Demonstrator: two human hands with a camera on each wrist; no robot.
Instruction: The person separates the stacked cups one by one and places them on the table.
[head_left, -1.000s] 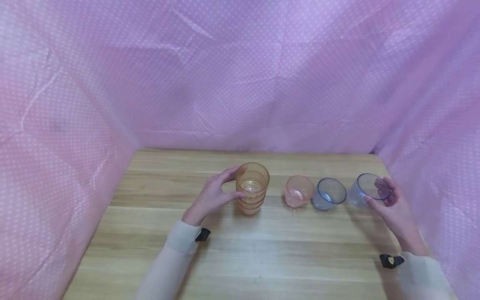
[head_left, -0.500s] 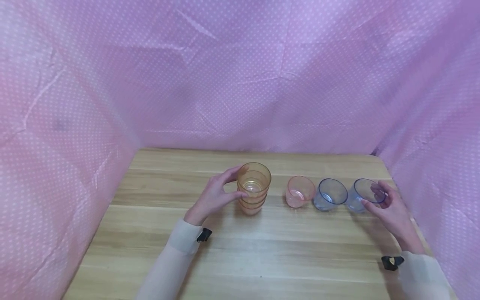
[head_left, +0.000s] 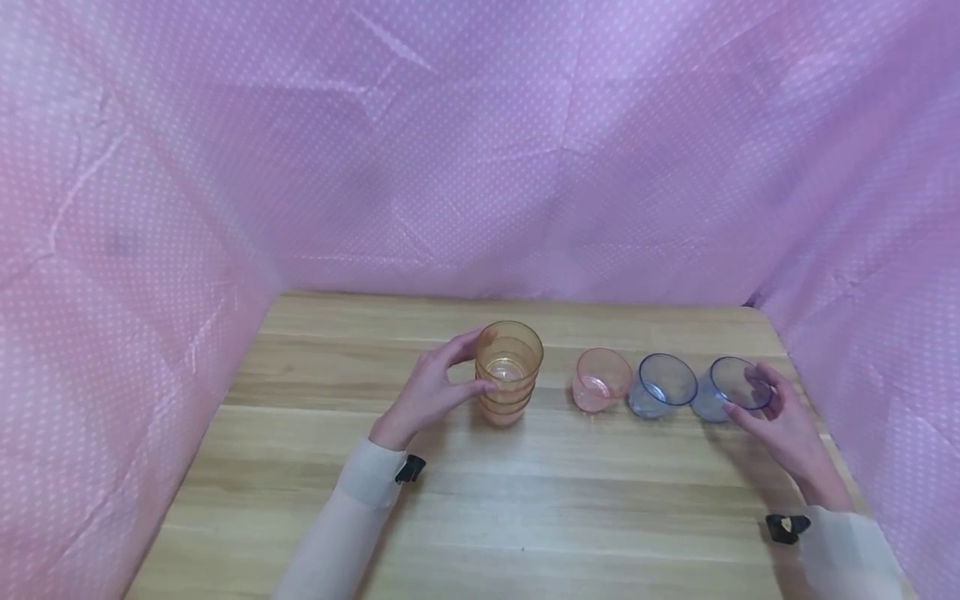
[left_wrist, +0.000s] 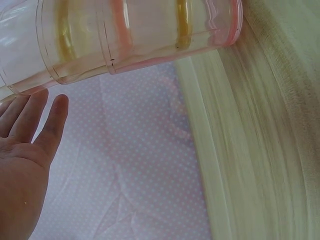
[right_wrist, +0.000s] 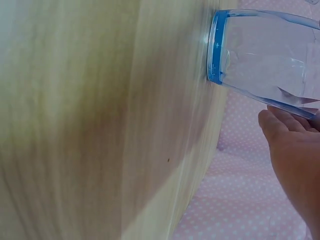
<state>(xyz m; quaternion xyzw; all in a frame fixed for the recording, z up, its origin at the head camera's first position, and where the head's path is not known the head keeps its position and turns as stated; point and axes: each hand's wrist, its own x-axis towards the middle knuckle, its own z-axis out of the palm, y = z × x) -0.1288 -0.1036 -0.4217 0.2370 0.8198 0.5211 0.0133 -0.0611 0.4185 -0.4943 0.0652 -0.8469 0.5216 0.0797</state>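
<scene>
My left hand holds the top of a stack of clear plastic cups, thumb on the near side and fingers behind. The uppermost cup is yellow. In the left wrist view, the nested cups show alternating yellow and pink bands, with a pink base on the table. My right hand grips the rim of a clear blue cup at the row's right end. Its thick blue base is right at the tabletop in the right wrist view. Left of it stand another blue cup and a pink cup.
The wooden table has its back edge close to a pink polka-dot cloth, which also hangs at both sides. The pink cup stands between the stack and the blue cups, with a gap toward the stack.
My right hand has brought the blue cup left and down, beside the other blue cup, mostly in the first half second. My left hand stays on the stack.
</scene>
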